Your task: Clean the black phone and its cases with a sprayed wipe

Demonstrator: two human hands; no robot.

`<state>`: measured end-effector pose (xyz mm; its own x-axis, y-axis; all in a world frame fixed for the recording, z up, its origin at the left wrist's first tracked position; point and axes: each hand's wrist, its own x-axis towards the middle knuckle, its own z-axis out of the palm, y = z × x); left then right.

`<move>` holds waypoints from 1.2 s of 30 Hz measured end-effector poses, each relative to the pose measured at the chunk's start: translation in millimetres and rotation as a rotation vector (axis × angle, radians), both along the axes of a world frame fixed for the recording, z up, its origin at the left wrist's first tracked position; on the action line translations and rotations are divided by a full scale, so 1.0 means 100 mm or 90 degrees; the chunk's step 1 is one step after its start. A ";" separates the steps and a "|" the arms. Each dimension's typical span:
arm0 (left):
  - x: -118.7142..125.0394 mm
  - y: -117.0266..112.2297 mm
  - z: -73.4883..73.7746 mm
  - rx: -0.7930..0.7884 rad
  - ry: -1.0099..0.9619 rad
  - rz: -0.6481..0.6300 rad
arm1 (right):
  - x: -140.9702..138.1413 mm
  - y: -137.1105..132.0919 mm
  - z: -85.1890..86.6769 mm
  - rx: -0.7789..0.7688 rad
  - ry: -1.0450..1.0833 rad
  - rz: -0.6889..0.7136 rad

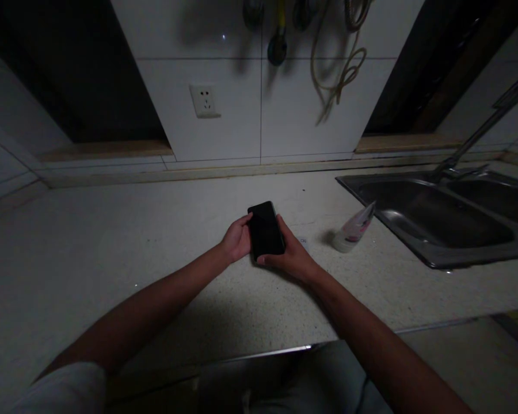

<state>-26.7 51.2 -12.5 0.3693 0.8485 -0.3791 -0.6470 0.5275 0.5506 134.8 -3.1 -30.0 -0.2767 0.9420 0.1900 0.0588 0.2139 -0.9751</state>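
Observation:
A black smartphone (266, 230) with a dark screen is held between my two hands above the pale speckled countertop (155, 241). My left hand (238, 238) grips its left edge, thumb at the upper left corner. My right hand (291, 251) is wrapped round the right side, with its thumb across the lower edge of the screen. The fingers beneath the phone are hidden. Just right of my right hand, a small pale piece with dark print (303, 242) shows on the counter, partly covered by the hand.
A white and pink squeeze tube (354, 229) stands tilted on the counter to the right. Beyond it is a steel double sink (431, 259) with a faucet (479, 135). A socket (205, 102), pipe ends (277, 49) and a looped cord (343, 80) are on the tiled wall.

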 end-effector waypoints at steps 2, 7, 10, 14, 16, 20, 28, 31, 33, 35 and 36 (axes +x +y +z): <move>-0.02 0.02 -0.02 0.012 -0.002 -0.020 | -0.01 -0.01 0.00 0.011 -0.005 -0.006; -0.06 0.06 -0.09 0.044 0.000 -0.045 | -0.02 -0.02 0.02 0.025 -0.033 -0.017; -0.05 0.07 -0.08 0.042 -0.003 -0.042 | -0.02 -0.01 0.01 0.038 -0.025 -0.016; -0.05 0.06 -0.07 0.031 -0.004 -0.042 | -0.02 -0.01 0.01 0.047 -0.019 -0.008; -0.05 0.06 -0.06 0.030 -0.003 -0.041 | -0.02 -0.01 0.01 0.047 -0.020 -0.014; -0.05 0.05 -0.05 0.026 -0.009 -0.036 | -0.02 -0.01 0.01 0.050 -0.017 -0.021; -0.02 0.02 -0.05 0.052 -0.014 -0.002 | -0.02 -0.01 -0.05 0.034 -0.019 -0.029; -0.03 0.04 -0.08 0.066 -0.026 0.001 | -0.02 0.00 -0.07 0.033 -0.026 -0.035; -0.04 0.04 -0.10 0.082 -0.030 -0.006 | -0.02 0.00 -0.07 0.031 -0.032 -0.042; -0.04 0.04 -0.11 0.096 -0.032 -0.008 | -0.02 -0.01 -0.05 0.025 -0.037 -0.047; -0.04 0.03 -0.10 0.101 -0.031 -0.005 | -0.02 -0.01 -0.05 0.021 -0.039 -0.048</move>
